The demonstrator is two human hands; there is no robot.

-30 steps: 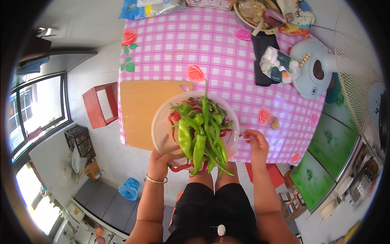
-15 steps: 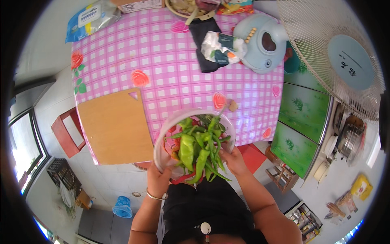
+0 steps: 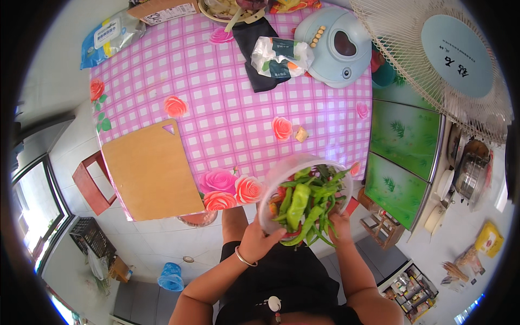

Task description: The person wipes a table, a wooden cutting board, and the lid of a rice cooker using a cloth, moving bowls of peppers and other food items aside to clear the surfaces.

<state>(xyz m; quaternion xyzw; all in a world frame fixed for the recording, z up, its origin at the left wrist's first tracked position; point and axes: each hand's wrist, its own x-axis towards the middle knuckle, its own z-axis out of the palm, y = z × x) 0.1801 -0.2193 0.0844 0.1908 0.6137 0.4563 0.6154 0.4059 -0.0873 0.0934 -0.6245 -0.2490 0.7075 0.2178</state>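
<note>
Holding the translucent bowl (image 3: 265,208) in both hands, I've got it at the table's near edge, right of the cutting board and well apart from it. Left hand (image 3: 260,241), bangle (image 3: 245,257) on wrist: fingers grasping the bowl's near left side, thumb at the rim. Right hand (image 3: 341,227): fingers grasping the near right side, partly hidden by peppers. Bowl is heaped with green peppers (image 3: 298,207), some red peppers among them, a few stalks drooping over the near rim. Cutting board (image 3: 151,170) lies bare at the near left corner of the pink checked table (image 3: 238,138). Small beige lump (image 3: 301,134) sits beyond the bowl. From here I see the white packet (image 3: 281,57) on black cloth (image 3: 253,62), touching the blue-grey appliance (image 3: 325,67).
</note>
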